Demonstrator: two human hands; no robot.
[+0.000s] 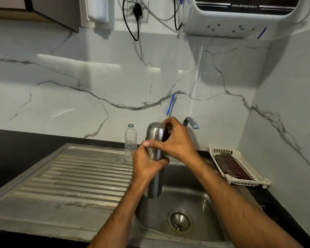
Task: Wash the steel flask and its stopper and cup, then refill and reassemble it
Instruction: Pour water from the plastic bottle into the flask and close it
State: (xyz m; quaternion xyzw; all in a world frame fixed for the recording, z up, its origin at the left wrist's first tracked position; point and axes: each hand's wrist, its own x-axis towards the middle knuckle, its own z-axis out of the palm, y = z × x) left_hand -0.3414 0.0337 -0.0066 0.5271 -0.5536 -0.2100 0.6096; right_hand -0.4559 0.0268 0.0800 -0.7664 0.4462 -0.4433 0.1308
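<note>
Steel flask (155, 158) held upright over the sink basin (195, 203), near the basin's back-left corner, its base hanging clear above the bottom. Cup (156, 138) sits on top of the flask as its cap, dome up.

My left hand (147, 167) grips the flask body around the middle, fingers wrapped round the far side, thumb across the front. My right hand (177, 142) holds the cup: thumb laid along its front lower edge, fingers curled over its right side and top. Both wrists look wet. Cannot tell whether the cup is screwed tight or loose. Stopper not visible; presumably hidden under the cup, cannot confirm.

Drain strainer (179, 221) in the basin floor, toward the front edge, below and right of the flask base. Tap spout (191, 122) rises at the back edge of the sink, just behind my right hand, no water seen running.

Ribbed draining board (70, 183) takes up the sink's left half. Clear plastic bottle (130, 142), no cap, stands upright at the back edge of the board, just left of the flask.

White slotted tray (240, 167) lies on the dark counter at the sink's back-right corner, holding something dark and ridged.

Water purifier (240, 15) on the wall, upper right.
</note>
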